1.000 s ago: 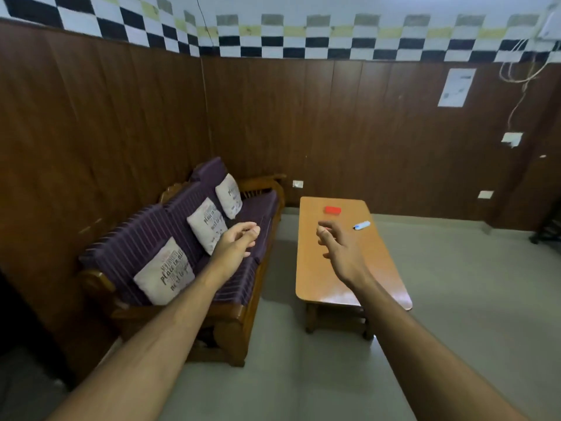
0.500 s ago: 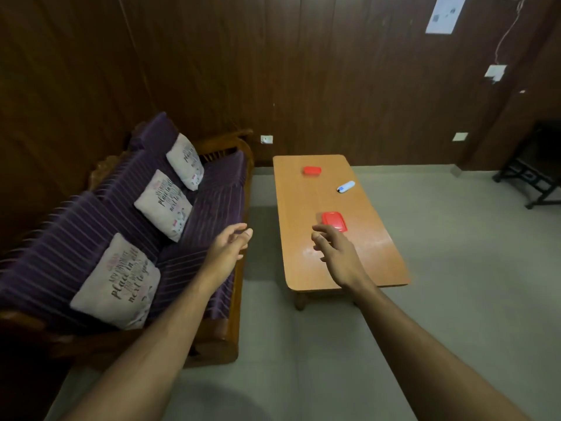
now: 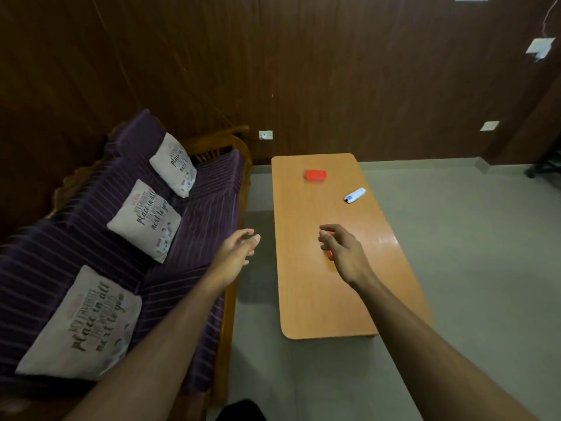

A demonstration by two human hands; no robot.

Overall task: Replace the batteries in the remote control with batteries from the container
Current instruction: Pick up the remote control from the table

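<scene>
A low orange wooden table [image 3: 306,293] stands on the floor ahead of me. A white remote control [image 3: 354,195] with a blue patch lies near its far right edge. A small red container [image 3: 315,174] sits at the far end. A flat red lid [image 3: 329,253] lies mid-table, almost fully hidden behind my right hand [image 3: 343,250], which hovers above it with loosely curled fingers and holds nothing. My left hand [image 3: 238,253] is held out over the gap between sofa and table, fingers apart and empty.
A purple striped sofa [image 3: 194,214] with a wooden frame and three printed white cushions runs along the left, close to the table. Dark wood panelling backs the room. Grey floor lies to the right of the table, with a dark chair base [image 3: 546,168] at far right.
The view has tilted further down and come closer to the table. My right hand now covers the red lid that was visible in front of its fingers half a second ago.
</scene>
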